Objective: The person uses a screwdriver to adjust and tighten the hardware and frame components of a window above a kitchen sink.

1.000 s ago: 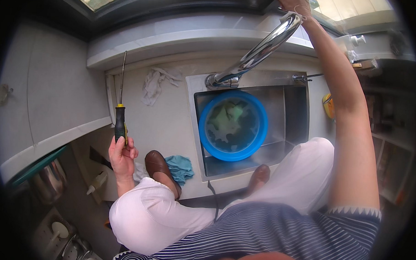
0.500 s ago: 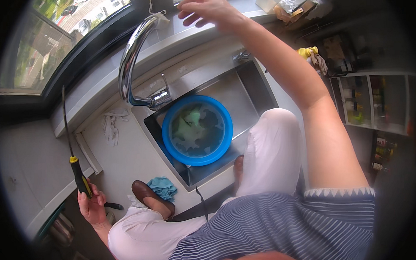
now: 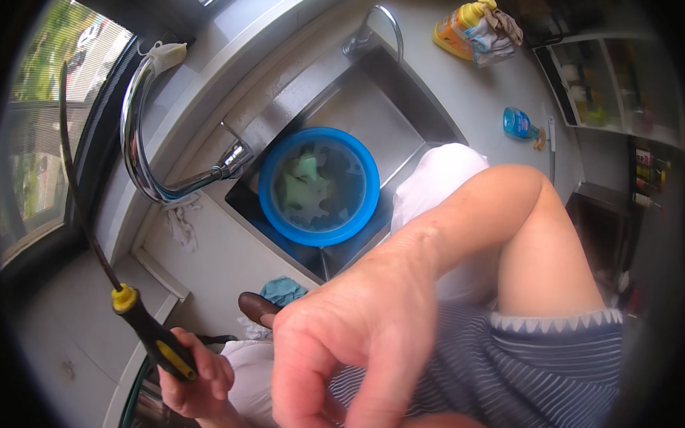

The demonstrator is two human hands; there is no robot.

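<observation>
Head view: screwdriver [image 3: 139, 324] at lower left, long shaft pointing up toward window [image 3: 40, 128]. Left hand [image 3: 193, 375] clenched round black-yellow handle. Right hand [image 3: 360, 343] close to camera, half-curled, empty. Blue basin [image 3: 319, 185] in sink [image 3: 407, 103] beyond.

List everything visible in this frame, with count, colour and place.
screwdriver: 1, black and yellow handle, long shaft, lower left
basin: 1, blue, in the sink
sink: 1, steel, centre
tap: 1, chrome, left of sink
small tap: 1, chrome, top
bottle: 1, blue, lying on counter right
soap bottle: 1, yellow, top
shoe: 1, brown, on counter
left hand: holds screwdriver
right hand: empty, close to camera
</observation>
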